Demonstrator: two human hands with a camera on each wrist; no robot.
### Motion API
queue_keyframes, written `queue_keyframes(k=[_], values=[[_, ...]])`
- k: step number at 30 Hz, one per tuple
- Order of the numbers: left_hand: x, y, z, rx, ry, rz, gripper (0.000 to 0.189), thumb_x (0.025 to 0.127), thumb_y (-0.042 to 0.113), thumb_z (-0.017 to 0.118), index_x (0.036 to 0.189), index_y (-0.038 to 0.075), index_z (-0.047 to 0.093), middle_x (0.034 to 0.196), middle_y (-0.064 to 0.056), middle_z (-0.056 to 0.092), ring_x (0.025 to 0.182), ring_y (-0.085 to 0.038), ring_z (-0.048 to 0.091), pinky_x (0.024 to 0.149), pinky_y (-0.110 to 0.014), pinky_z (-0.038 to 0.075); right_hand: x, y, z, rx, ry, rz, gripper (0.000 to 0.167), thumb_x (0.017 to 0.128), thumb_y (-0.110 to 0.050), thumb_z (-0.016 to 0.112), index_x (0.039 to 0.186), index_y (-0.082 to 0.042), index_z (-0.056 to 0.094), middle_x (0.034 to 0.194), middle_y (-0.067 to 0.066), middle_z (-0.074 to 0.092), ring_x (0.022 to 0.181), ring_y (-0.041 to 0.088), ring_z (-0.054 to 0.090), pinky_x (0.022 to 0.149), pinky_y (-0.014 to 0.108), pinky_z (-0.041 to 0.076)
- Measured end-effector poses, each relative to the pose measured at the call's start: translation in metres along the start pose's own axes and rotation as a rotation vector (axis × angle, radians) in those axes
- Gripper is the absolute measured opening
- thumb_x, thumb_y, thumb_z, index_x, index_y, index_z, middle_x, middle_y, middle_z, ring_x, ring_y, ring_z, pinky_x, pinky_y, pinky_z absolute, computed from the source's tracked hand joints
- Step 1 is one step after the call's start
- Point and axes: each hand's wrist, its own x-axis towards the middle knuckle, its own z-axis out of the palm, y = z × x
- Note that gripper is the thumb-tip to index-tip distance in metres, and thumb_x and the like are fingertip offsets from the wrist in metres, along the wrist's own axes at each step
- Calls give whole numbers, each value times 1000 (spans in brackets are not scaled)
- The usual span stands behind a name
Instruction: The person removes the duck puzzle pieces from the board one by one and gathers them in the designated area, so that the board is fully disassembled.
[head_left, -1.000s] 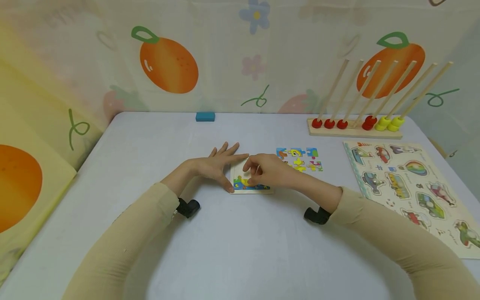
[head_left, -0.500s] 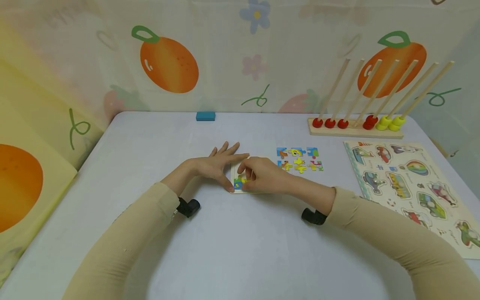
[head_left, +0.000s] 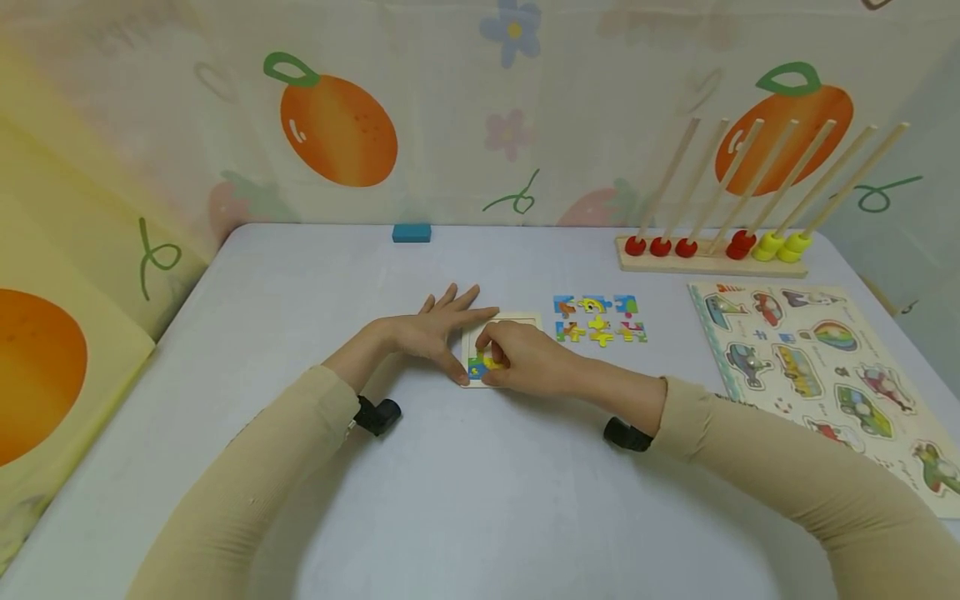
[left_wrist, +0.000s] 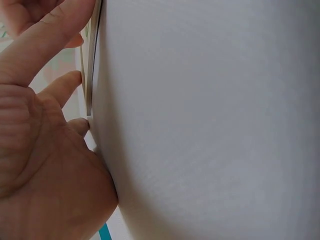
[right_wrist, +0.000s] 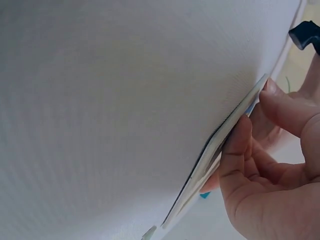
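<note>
Landmark: the small square puzzle tray of pale wood [head_left: 517, 317], lying flat on the white cloth-covered table [head_left: 487, 500] in front of the person. Sides given as the person saw them.

Left hand [head_left: 427, 333]: at the tray's left edge, fingers spread wide, thumb at the near-left corner and index finger reaching toward the far-left corner. It grasped nothing; the thumb touched the rim.

Right hand [head_left: 528, 358]: over the tray's right and near part, fingers bent, thumb extended toward the near edge. The right wrist view showed thumb and index fingertips against the tray, apart from each other. Could not tell whether a piece was held under them, the hand covering that area.

Inside the tray, a blue, green and yellow printed section [head_left: 475, 367] showed at the near-left corner, partly hidden by the right hand.

Just right of the tray: loose multicoloured jigsaw pieces [head_left: 600, 323], laid out flat in rows. Farther right of it: a large cream board printed with vehicles [head_left: 738, 335]. Beyond the tray, to the right: a pale wooden bead stand [head_left: 667, 264] with seven slanted rods, red and yellow beads at their bases. Beyond the tray, to the left: a blue rectangular block [head_left: 412, 233]. Behind all of it, well beyond the tray, a fruit-and-flower printed cloth backdrop [head_left: 450, 125] hung.
</note>
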Motion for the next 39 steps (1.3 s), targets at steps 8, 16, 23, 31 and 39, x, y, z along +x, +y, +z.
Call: queue_keyframes(k=[8,16,23,31,39], values=[[1,1,-1,3,-2,-9,108,74,39,82,159,28,17,168,-6,-15,153,-34,-26,122,-62,-14,1,3,1,3,-2,-3,34,90,-17,71,118,-2,60,87,4,58,79,13,50,72,23,43],[2,0,1,6,1,-10,108,74,40,82,159,29,17,168,-5,-14,153,-34,-26,122,-62,-14,1,4,1,-1,-1,-12,30,91,-15,69,116,-2,61,89,6,59,80,14,51,74,24,44],[-1,1,0,4,1,-1,109,74,40,82,159,30,16,168,-6,-15,153,-35,-27,121,-62,-15,1,3,1,14,-5,1,30,91,-15,70,116,-3,59,89,5,56,81,14,50,73,23,43],[0,1,-1,-7,-3,-3,109,74,40,82,159,29,16,168,-6,-15,152,-35,-27,121,-62,-15,1,2,1,13,3,1,31,90,-15,71,115,-4,57,94,5,57,85,15,52,76,24,45],[0,0,-1,-7,-6,-10,108,74,39,82,159,29,16,168,-5,-16,152,-34,-28,121,-61,-16,1,0,0,30,15,4,32,89,-13,73,114,-5,55,97,6,58,85,15,53,77,24,47]])
